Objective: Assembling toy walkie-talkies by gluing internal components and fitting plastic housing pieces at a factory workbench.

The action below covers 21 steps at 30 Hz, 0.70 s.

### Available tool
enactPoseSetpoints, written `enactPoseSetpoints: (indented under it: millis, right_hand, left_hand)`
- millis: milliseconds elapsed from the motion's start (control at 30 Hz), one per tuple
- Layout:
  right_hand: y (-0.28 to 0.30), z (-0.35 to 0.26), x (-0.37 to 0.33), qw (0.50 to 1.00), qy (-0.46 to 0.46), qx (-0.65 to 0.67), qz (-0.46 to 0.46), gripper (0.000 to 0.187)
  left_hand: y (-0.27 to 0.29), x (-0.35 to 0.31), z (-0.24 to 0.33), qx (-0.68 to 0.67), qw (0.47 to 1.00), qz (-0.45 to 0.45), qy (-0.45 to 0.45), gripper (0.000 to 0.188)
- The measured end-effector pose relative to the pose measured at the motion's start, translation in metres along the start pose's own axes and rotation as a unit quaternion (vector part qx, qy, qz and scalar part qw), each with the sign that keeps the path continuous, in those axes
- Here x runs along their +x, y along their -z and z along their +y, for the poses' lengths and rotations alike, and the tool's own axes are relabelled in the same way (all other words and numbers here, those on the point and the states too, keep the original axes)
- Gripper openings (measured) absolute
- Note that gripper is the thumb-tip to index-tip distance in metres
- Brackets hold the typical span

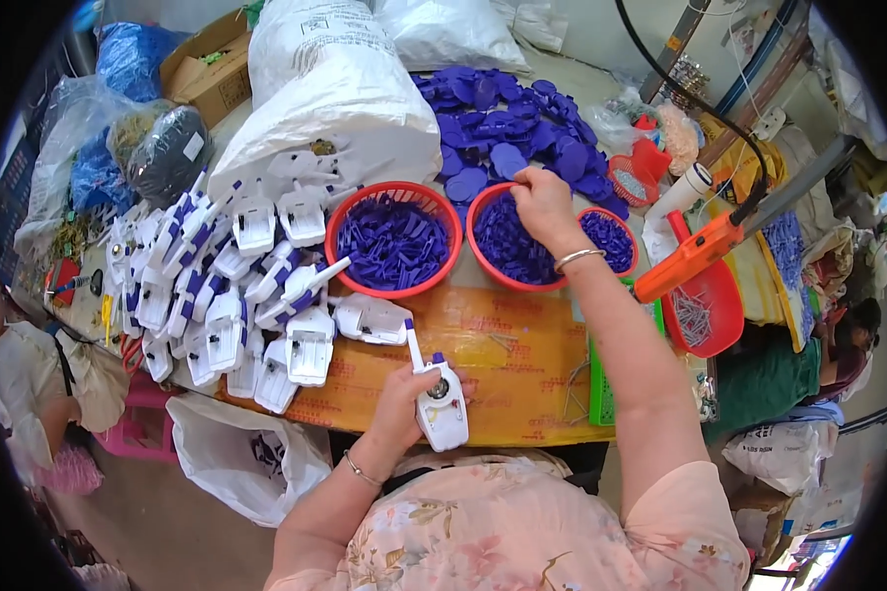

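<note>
Near the table's front edge, my left hand (401, 402) is closed around a white plastic housing (444, 419) with a thin white arm, a purple tab and a round dark fitting in its face. My right hand (547, 205) reaches over the middle red basket (475, 238), its fingers curled together by the far rim. Whatever its fingertips hold, if anything, is hidden. Small purple plastic pieces (508, 246) fill this basket. To its left stands a larger red basket (453, 258) of longer purple clips (389, 241).
White housings (227, 325) lie heaped at left, below a white sack (330, 108). Purple discs (508, 158) are piled at the back. At right are a small red basket (633, 261), an orange-handled electric screwdriver (690, 258), a red scoop (727, 320) of screws and a green tray (602, 394).
</note>
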State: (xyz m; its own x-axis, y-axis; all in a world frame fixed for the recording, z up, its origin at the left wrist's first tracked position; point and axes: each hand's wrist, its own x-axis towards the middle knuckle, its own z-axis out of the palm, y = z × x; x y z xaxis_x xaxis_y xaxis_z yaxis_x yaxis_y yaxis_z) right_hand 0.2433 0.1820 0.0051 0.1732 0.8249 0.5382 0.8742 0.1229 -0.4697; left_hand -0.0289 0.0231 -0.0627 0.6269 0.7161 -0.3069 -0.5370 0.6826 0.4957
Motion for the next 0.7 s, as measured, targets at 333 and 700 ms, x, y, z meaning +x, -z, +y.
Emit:
enactPoseSetpoints:
  millis: [333,700]
  right_hand:
    - [-0.054,-0.038,0.057,0.944,-0.066,-0.176,-0.271,0.029]
    - [-0.069,-0.026,0.087,0.916,-0.052,-0.215,-0.334,0.051]
  left_hand:
    - [0.003,0.0,0.001,0.034,0.999,-0.007,-0.013,0.023]
    - [-0.001,0.002,0.0,0.06,0.998,0.013,-0.012,0.018]
